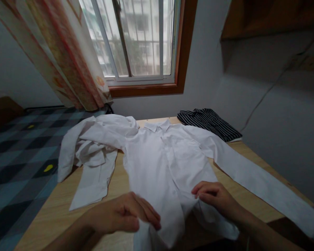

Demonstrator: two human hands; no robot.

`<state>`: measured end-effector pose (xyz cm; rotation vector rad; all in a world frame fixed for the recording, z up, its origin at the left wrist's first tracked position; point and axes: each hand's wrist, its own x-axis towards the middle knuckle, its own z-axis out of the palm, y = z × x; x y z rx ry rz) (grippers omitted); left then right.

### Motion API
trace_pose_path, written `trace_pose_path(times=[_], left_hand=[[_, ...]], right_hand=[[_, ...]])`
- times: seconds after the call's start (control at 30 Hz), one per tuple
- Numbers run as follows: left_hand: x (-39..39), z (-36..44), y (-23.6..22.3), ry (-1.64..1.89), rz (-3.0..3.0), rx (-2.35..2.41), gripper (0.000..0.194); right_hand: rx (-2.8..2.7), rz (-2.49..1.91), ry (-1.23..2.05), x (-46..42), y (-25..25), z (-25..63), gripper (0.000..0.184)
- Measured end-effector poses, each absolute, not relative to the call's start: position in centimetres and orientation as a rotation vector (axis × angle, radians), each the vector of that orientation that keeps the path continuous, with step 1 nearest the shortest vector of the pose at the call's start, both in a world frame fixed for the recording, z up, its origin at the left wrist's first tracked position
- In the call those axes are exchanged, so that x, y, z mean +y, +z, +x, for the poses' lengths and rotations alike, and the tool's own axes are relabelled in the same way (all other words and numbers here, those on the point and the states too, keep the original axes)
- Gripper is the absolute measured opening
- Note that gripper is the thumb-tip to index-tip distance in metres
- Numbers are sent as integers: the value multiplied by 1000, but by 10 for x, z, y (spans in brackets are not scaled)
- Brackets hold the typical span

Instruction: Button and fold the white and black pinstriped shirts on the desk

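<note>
A white long-sleeved shirt (151,164) lies front up on the wooden table, its collar toward the window and its sleeves spread to both sides. My left hand (131,212) is closed on the shirt's lower edge at the left, fingers bent over the cloth. At the right, my right hand (214,197) pinches the lower front between thumb and fingers, lifting it a little. The hem hangs in folds near the table's front edge. More crumpled white cloth (94,153) lies under and beside the left sleeve.
A folded black-and-white striped garment (209,122) rests at the table's (57,205) back right corner. To the left is a bed with a checked cover (23,150). A curtain (68,52) hangs beside the window (138,38). A wooden shelf (272,17) juts from the upper right wall.
</note>
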<state>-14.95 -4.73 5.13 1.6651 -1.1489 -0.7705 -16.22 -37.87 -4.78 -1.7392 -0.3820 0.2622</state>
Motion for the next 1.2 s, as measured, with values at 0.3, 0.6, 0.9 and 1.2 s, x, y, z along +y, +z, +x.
trace_pose_path(times=[0.3, 0.6, 0.9, 1.2], left_hand=[[-58, -120, 35, -706, 2199, -934, 57], [-84, -65, -48, -146, 2911, -898, 76], [-79, -66, -49, -125, 2931, -947, 80], [-75, -56, -39, -183, 2880, -985, 75]], right_hand=[[-448, -1925, 602, -369, -35, -169, 18], [-310, -1772, 706, -372, -21, -165, 10], [-527, -1939, 1003, -374, 14, -184, 8], [-916, -2465, -4, -324, 8, -87, 43]])
